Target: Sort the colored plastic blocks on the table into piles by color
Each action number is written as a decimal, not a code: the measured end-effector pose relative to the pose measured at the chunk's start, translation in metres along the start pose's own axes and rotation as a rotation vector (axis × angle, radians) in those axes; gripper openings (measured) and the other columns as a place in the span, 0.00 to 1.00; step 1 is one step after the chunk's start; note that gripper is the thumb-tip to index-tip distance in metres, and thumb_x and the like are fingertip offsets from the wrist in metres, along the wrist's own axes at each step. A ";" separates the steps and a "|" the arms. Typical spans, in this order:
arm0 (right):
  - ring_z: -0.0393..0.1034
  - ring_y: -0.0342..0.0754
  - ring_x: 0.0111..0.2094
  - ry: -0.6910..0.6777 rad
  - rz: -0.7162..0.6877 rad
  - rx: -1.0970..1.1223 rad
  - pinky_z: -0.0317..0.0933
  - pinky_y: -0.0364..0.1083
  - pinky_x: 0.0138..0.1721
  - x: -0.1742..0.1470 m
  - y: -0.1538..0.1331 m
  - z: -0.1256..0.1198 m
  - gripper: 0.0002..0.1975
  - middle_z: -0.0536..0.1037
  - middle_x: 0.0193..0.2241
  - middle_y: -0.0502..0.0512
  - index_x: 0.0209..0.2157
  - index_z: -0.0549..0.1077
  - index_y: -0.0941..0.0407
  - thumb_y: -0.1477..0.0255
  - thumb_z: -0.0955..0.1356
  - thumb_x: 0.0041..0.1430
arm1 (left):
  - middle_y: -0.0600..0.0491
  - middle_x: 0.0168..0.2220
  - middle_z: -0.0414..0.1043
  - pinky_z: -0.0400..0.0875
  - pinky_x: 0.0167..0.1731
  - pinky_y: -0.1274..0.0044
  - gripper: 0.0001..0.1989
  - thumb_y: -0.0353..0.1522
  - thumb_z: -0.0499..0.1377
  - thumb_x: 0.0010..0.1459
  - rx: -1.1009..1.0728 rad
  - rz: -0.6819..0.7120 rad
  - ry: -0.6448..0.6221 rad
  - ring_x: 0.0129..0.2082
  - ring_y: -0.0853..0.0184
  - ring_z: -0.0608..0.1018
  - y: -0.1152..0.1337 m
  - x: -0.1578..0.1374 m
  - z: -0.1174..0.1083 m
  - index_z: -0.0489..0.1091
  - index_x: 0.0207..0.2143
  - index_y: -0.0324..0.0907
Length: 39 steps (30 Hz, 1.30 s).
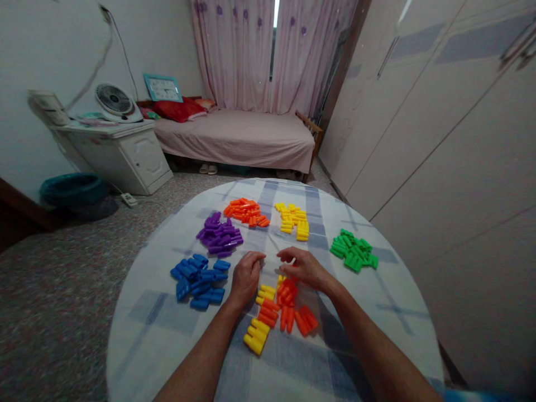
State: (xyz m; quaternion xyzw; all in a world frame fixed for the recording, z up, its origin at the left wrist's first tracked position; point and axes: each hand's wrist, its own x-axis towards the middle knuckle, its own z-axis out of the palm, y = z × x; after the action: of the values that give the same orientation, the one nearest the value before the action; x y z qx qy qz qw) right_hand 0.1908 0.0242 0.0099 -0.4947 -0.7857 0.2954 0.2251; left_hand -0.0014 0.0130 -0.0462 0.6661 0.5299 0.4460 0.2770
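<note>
- Your step in hand appears to be working through the mixed near group: yellow ribbed plastic pieces (257,336) and red-orange ribbed plastic pieces (306,320), between your forearms on the blue-and-white checked tablecloth (142,346).
- Your right hand (307,269) arches over the group's far end, fingers bent; I cannot tell whether it grips a piece.
- Your left hand (246,274) is loosely curled beside the group; its palm is hidden.
- The next move seems to call for pinching one piece without disturbing its neighbours.
</note>
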 end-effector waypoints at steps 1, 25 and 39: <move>0.68 0.45 0.37 -0.065 -0.045 -0.010 0.61 0.44 0.39 -0.006 -0.009 0.006 0.15 0.75 0.37 0.53 0.43 0.73 0.56 0.71 0.68 0.52 | 0.51 0.37 0.73 0.67 0.42 0.76 0.14 0.24 0.47 0.54 -0.003 -0.001 0.001 0.40 0.67 0.73 0.000 0.000 0.000 0.71 0.37 0.40; 0.61 0.40 0.28 -0.055 -0.038 0.045 0.52 0.40 0.30 -0.015 -0.028 0.029 0.12 0.70 0.27 0.46 0.36 0.69 0.55 0.77 0.66 0.46 | 0.50 0.38 0.73 0.67 0.44 0.72 0.12 0.29 0.49 0.55 -0.011 0.004 -0.028 0.41 0.64 0.73 -0.004 0.001 0.000 0.71 0.37 0.41; 0.69 0.47 0.34 0.603 0.207 -0.055 0.62 0.48 0.40 0.077 0.062 -0.036 0.11 0.75 0.34 0.55 0.36 0.72 0.57 0.72 0.65 0.49 | 0.49 0.38 0.73 0.67 0.43 0.72 0.11 0.31 0.49 0.56 0.003 0.002 -0.030 0.41 0.64 0.74 -0.002 0.002 0.000 0.71 0.36 0.41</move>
State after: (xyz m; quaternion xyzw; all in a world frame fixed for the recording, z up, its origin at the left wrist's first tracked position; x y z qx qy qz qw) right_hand 0.2229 0.1239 -0.0018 -0.6432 -0.6368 0.1354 0.4030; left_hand -0.0022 0.0153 -0.0479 0.6737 0.5257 0.4355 0.2833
